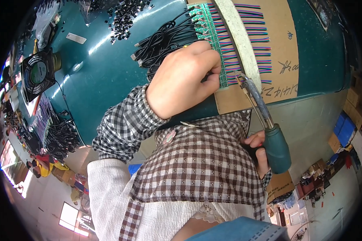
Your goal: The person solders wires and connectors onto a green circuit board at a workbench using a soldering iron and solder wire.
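Observation:
My left hand (185,76) is closed in a pinch over the lower left edge of a row of green circuit boards (207,26); what its fingertips hold is hidden. Black cables with metal USB plugs (161,42) run from the boards' left side, partly under that hand. On the right side, thin multicoloured wires (253,29) stick out, crossed by a long pale bar (241,38). In my right hand (260,150) is a soldering iron (277,148) with a green handle, its bent metal tip over the lower wires near the bar's end.
Brown cardboard (281,52) with handwriting lies under the boards on the green table (92,76). A small black fan (38,74) stands at the left. Small black parts (126,18) lie heaped at the far side, near a flat metal piece (76,38). More wired boards (52,128) sit at the lower left.

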The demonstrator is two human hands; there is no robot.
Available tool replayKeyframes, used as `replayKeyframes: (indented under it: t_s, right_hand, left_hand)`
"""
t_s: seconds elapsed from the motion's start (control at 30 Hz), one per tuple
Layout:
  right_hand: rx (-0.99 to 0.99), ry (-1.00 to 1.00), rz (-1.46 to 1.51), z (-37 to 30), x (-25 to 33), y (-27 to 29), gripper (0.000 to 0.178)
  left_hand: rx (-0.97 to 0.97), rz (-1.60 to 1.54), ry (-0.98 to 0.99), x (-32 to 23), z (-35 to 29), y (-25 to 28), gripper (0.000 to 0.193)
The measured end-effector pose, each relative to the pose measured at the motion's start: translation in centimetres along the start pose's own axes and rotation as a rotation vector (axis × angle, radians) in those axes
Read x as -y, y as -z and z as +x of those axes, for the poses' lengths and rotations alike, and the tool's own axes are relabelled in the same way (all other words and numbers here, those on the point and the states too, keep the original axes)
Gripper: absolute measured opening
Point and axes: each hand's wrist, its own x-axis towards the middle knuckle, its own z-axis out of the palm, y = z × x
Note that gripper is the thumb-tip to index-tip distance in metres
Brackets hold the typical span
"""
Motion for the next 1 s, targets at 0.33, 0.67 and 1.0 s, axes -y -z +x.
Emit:
replayKeyframes:
  t_s: [0.33,0.67,1.0]
  right_hand:
    - [-0.110,0.187,0.182,1.7,0.1,0.0,0.041]
    - [-0.121,0.319,0.391,4.9,0.3,2.8,0.037]
    - [-0.184,0.379,0.405,5.4,0.9,3.3,0.034]
  left_hand:
    - [-0.065,0.188,-0.005,-1.7,-1.9,1.5,0.027]
    - [-0.366,0.414,-0.184,2.5,10.2,6.2,0.021]
    - [-0.724,0.575,-0.737,4.9,18.7,10.0,0.008]
